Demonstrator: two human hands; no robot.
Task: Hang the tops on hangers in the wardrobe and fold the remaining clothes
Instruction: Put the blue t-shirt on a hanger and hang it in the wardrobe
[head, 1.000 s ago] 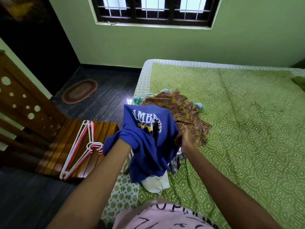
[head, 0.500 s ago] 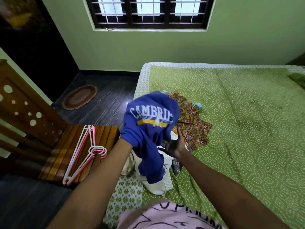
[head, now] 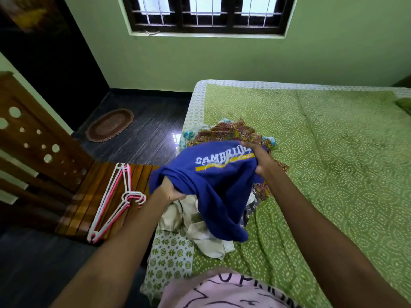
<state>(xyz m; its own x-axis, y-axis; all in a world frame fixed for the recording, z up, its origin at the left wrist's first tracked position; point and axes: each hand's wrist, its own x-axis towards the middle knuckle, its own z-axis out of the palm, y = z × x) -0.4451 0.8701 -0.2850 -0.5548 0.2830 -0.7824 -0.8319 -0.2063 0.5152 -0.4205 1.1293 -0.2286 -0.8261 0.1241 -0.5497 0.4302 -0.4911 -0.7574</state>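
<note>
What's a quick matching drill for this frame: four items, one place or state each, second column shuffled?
Column 1:
1. blue T-shirt
2. hangers
3. brown patterned garment
4. oval mat

Column 2:
A. on the dark floor by the doorway
B. lying on the wooden chair seat
C. held up in both hands, left hand and right hand
D. crumpled on the green bedspread

Pairs: 1-C, 2-B, 3-D, 4-A
</note>
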